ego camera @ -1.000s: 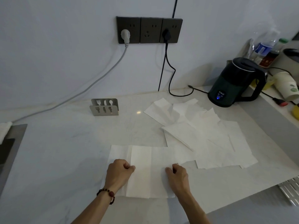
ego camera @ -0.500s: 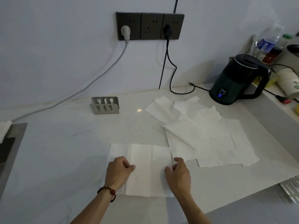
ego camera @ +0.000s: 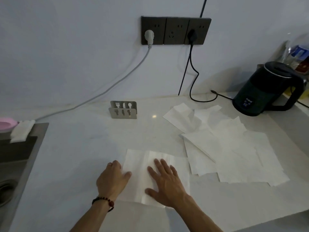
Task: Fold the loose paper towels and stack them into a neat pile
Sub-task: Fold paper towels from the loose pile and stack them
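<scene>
My right hand (ego camera: 164, 183) lies flat on the folded paper towel (ego camera: 160, 166), fingers straight and spread, palm pressing down on its middle. My left hand (ego camera: 112, 179) rests at the towel's left edge, its thumb lying on the paper and the other fingers bent toward the countertop (ego camera: 83, 148); I cannot tell whether they pinch the edge or only lean against it. A bead bracelet (ego camera: 103, 200) circles my left wrist.

The towel I am pressing sits near the front of the pale countertop, doubled over so that a lighter strip runs down its centre. Just to its right, the loose paper towels (ego camera: 234, 151) lie spread in an untidy overlapping heap, some flat, some creased and lifted at the corners; the nearest sheet touches or overlaps the right edge of the one under my hand.

Behind the heap stands a dark electric kettle (ego camera: 267, 91) with a small lit display. A metal napkin holder (ego camera: 123, 110) with cutlery cut-outs stands further left near the wall. Above it a dark socket panel (ego camera: 175, 31) holds a grey plug (ego camera: 148, 36) and a black plug (ego camera: 192, 35), their cords trailing down. At the far left is a sink (ego camera: 15, 158) with a white cloth (ego camera: 20, 131) on its rim.
</scene>
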{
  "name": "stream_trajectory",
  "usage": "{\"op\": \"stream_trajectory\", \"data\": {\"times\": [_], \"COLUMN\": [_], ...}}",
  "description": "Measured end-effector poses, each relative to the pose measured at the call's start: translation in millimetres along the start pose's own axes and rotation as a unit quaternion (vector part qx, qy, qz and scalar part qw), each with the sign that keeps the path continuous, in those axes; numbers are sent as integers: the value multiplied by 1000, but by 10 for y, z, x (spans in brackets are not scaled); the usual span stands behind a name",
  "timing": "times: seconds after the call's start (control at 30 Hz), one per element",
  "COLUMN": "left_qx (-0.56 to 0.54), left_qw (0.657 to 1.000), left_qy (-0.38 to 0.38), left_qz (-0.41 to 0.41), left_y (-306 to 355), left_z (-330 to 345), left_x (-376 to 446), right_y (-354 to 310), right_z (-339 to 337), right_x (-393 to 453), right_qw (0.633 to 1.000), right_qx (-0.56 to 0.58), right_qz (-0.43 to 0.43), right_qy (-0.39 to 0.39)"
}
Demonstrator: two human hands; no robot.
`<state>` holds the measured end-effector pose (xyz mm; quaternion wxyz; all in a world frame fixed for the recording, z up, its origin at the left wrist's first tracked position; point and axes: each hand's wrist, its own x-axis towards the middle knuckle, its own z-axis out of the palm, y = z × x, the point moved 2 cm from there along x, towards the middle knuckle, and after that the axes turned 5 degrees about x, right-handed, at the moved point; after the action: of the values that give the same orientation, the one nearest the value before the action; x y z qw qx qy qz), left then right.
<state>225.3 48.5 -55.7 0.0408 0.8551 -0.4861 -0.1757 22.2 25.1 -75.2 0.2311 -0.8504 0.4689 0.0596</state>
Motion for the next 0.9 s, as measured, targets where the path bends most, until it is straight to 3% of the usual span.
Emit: {"op": "stream_trajectory", "data": {"times": [0.23,0.33,0.47,0.57,0.63,0.7,0.8,0.9], "left_qx": [-79,-173,-325,-429,-454,-423,-238,-85], "left_qw": [996,984,939,882,860,882,953,958], "left_qy": [-35,-49,-103,-183,-215,-187,-99,-84], "left_qz": [-17,15,53,69,84,88,161,260], "left_y": [60,83,245,402,451,439,366,332], "left_z": [9,-37,-180,-277,-300,-268,-149,-10], "left_x": [42,43,-55,-147,-174,-165,-129,-136], "right_y": [24,44,35,17,0,19,106,198], "right_z": [-20,-17,-8,-41,-73,-75,-41,-62], "right_x": [80,86,83,42,-6,-50,-118,-184], "right_qw": [1000,1000,1000,1000,1000,999,997,995], "right_qx": [-21,-12,-13,-13,-8,-5,-10,-19], "right_qz": [5,8,8,2,-9,-15,-9,11], "right_qy": [-7,2,2,12,24,43,72,101]}}
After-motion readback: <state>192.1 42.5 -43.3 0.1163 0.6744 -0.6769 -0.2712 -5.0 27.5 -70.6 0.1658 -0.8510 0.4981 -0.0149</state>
